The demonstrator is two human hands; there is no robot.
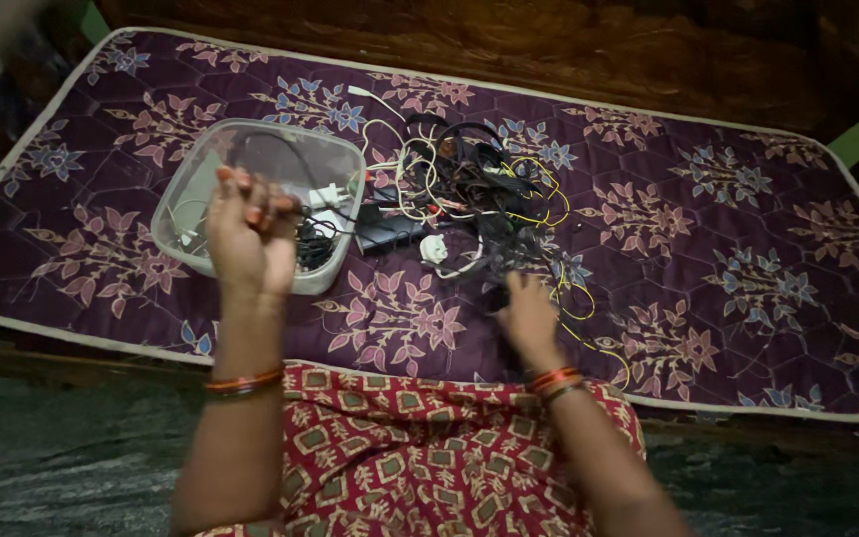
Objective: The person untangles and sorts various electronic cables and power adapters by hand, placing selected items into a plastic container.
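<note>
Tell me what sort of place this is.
Probably a home room: a purple floral quilted mattress on a carved wooden bed frame, with a tangle of cables beside a clear plastic container.

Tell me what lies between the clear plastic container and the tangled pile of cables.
In the head view, a flat black box-shaped device lies between the clear plastic container and the tangled pile of cables, with a white plug beside it.

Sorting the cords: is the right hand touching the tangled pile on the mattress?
Touching. The head view shows the right hand with its fingers in the near edge of the cable tangle.
</note>
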